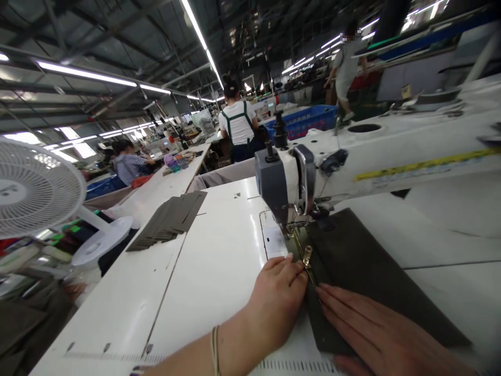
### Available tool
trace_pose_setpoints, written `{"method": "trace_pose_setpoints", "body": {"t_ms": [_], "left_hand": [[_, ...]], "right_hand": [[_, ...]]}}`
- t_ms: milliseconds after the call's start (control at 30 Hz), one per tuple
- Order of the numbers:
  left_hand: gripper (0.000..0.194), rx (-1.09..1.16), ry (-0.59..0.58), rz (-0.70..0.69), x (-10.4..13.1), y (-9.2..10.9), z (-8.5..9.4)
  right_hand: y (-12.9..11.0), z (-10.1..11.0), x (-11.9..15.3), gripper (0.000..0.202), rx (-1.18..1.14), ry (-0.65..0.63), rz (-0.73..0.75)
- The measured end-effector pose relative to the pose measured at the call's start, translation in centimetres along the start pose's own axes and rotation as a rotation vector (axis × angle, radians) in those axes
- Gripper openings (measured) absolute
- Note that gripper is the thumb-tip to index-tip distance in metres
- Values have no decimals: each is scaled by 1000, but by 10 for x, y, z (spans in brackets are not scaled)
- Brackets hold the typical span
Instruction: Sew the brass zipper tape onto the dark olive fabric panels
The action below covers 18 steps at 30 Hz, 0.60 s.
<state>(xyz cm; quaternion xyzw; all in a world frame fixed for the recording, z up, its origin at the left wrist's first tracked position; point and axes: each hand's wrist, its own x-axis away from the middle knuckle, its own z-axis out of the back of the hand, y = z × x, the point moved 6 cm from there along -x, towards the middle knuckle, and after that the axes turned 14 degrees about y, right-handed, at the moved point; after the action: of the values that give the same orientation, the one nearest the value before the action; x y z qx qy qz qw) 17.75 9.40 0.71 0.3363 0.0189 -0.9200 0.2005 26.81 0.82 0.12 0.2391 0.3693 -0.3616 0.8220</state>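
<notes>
A dark grey-olive fabric panel (368, 261) lies under the head of a white sewing machine (284, 183), its far edge at the needle area. Along the panel's left side runs a brass-toothed zipper (311, 277) with a gold zipper pull (307, 256). My left hand (277, 297), a thin band on its wrist, is closed with bent fingers on the zipper's edge just below the pull. The thumb and fingertips are partly hidden. My right hand (376, 329) lies flat on the panel, fingers stretched out and their tips beside the zipper teeth.
A fanned stack of grey fabric pieces (168, 219) lies on the white table (211, 277) at left. Beyond it stands a white fan (35, 188). A ruler scale (297, 365) runs along the near edge. Several people work or walk behind, near a blue crate (309, 117).
</notes>
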Motion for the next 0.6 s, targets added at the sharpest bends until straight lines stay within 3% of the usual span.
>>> {"method": "trace_pose_setpoints", "body": {"t_ms": [133, 233, 300, 433, 600], "left_hand": [[16, -28, -18, -3, 0, 0, -3], [13, -67, 21, -34, 1, -1, -5], [13, -94, 48, -58, 1, -2, -7], [15, -94, 35, -45, 3, -7, -12], [15, -47, -30, -12, -1, -12, -12]], "right_hand": [[20, -2, -14, 29, -164, -15, -105], [49, -19, -21, 30, -173, -2, -232], [62, -33, -21, 35, -114, 24, -222], [72, -53, -10, 32, -91, 10, -227], [75, -56, -8, 30, -105, 5, -263]]}}
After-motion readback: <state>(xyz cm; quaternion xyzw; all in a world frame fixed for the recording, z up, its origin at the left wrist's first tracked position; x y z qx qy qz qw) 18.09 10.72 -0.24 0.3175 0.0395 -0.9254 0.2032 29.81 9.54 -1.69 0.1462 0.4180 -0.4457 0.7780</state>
